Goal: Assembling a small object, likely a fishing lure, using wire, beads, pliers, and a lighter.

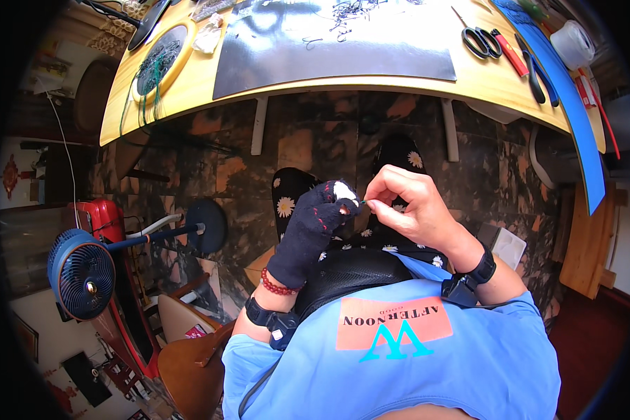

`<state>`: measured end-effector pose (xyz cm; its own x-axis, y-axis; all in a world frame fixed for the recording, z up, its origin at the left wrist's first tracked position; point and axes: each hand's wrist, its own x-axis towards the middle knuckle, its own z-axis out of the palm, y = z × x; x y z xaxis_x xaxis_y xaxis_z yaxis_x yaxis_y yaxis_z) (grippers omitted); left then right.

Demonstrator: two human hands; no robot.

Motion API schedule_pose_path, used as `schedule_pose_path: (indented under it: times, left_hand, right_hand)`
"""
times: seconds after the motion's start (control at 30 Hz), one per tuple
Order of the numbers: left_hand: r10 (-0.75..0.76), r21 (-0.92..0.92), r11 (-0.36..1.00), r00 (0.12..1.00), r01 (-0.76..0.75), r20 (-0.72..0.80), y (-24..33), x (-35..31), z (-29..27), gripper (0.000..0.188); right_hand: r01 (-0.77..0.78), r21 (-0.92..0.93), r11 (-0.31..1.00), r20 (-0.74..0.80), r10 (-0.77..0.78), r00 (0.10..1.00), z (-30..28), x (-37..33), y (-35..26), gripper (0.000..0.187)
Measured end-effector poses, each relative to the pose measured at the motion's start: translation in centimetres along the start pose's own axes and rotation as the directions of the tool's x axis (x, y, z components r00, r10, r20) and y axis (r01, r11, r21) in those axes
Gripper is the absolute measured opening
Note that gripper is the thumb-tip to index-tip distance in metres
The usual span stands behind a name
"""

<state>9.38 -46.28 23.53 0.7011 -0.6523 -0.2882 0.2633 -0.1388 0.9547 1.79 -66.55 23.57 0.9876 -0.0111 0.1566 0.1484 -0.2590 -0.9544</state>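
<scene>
My left hand point(302, 234), in a black fingerless-looking glove with red stitching and white wrapping point(344, 190) at a fingertip, is closed above my lap. Its fingers meet the fingertips of my bare right hand point(414, 208). Between thumb and forefinger, the right hand pinches a thin, short green strand point(364, 203). Whatever the left fingers grip at that spot is too small to make out. Ahead on the table, small black hook-shaped pieces point(341, 26) lie scattered across a shiny black mat point(259, 66). At the left, a yellow-rimmed round tray point(186, 49) holds dark pieces with green threads point(157, 73) trailing over the edge.
Black-handled scissors point(481, 43), a red-handled tool point(512, 54) and pliers point(532, 73) lie on the table's right. A blue strip point(574, 133) overhangs that side. A clear tub point(572, 43) stands beyond it. A blue fan point(84, 274) is at my left.
</scene>
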Motion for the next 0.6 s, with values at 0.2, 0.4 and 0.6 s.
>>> schedule_pose_path:
  times: [0.2,0.4,0.6]
  left_hand:
    - [-0.042,-0.024,0.999,0.999,0.042,-0.019,0.3,0.0,0.6,0.012]
    - [-0.049,0.018,0.999,0.999,0.049,-0.020,-0.3,0.2,0.5,0.012]
    - [-0.070,0.048,0.996,0.998,0.069,0.011,0.8,-0.2,0.1,0.012]
  right_hand:
    - [0.008,0.008,1.000,0.049,-0.008,0.999,-0.2,-0.1,0.0,0.005]
    - [0.039,-0.024,0.999,0.012,-0.039,0.999,-0.2,0.0,0.2,0.006]
    - [-0.048,0.010,0.999,-0.082,0.049,0.995,-0.3,-0.1,0.4,0.007]
